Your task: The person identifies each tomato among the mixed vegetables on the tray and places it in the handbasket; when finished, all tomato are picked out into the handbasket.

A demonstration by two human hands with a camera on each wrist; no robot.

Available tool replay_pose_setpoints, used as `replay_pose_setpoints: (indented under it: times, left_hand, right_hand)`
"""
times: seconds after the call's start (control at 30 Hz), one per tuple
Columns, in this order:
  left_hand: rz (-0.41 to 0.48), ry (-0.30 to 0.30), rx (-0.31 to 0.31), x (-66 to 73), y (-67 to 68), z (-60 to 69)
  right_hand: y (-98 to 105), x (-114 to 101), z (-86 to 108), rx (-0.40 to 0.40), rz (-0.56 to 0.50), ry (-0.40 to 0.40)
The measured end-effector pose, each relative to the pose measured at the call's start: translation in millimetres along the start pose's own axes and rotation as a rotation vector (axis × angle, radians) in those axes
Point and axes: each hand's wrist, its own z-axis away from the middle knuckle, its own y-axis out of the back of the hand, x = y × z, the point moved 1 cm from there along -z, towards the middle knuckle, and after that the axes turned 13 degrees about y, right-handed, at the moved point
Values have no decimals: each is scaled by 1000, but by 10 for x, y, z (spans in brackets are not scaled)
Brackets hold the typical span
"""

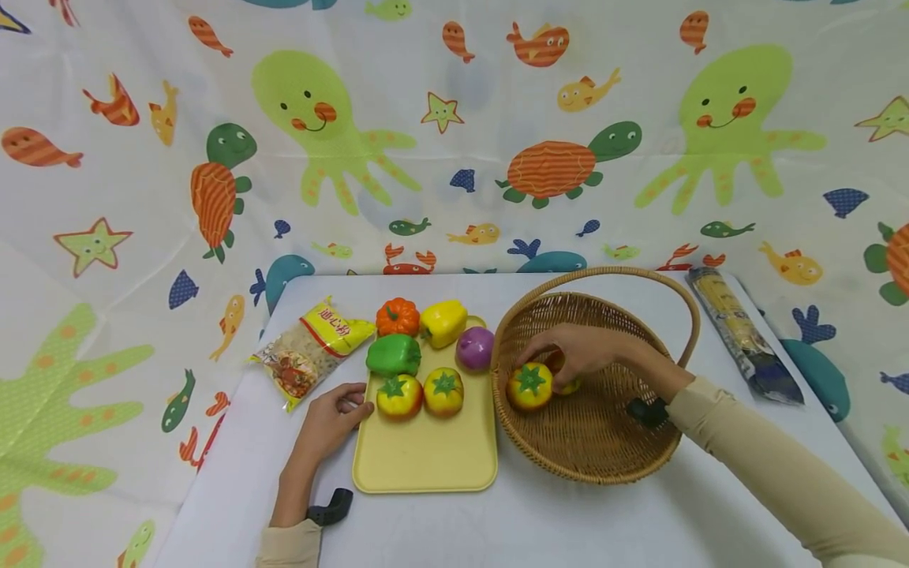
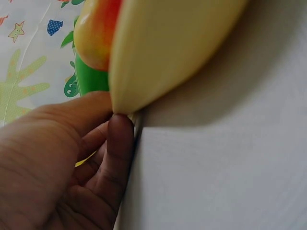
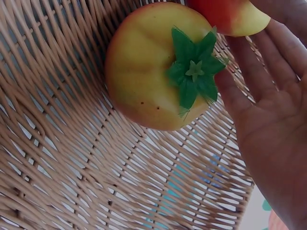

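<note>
On the left, the left hand [image 1: 330, 418] pinches the smooth yellow tray [image 1: 426, 465] by its left rim. In the ribbed wicker basket [image 1: 596, 446] on the right, a round, green-capped tomato [image 1: 529, 388] sits near the left side; just right of it the right hand [image 1: 588, 353] closes thumb and fingers around a glossy red-yellow tomato [image 3: 232, 17] — mostly covered.

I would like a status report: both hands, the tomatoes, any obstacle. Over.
Left hand pinches tray. Right hand in basket, gripping one tomato. Second tomato close beside it. Nothing seen blocking.
</note>
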Motion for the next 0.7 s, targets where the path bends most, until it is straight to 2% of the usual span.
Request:
replay_pose_setpoints:
  times: [0.27, 0.7]
  left_hand:
    - [5, -3, 2, -15, -8, -14]
    - [5, -7, -5, -4, 4, 0]
  right_hand:
    - [-4, -3, -1, -29, -7, 39]
    - [40, -120, 46, -32, 1, 15]
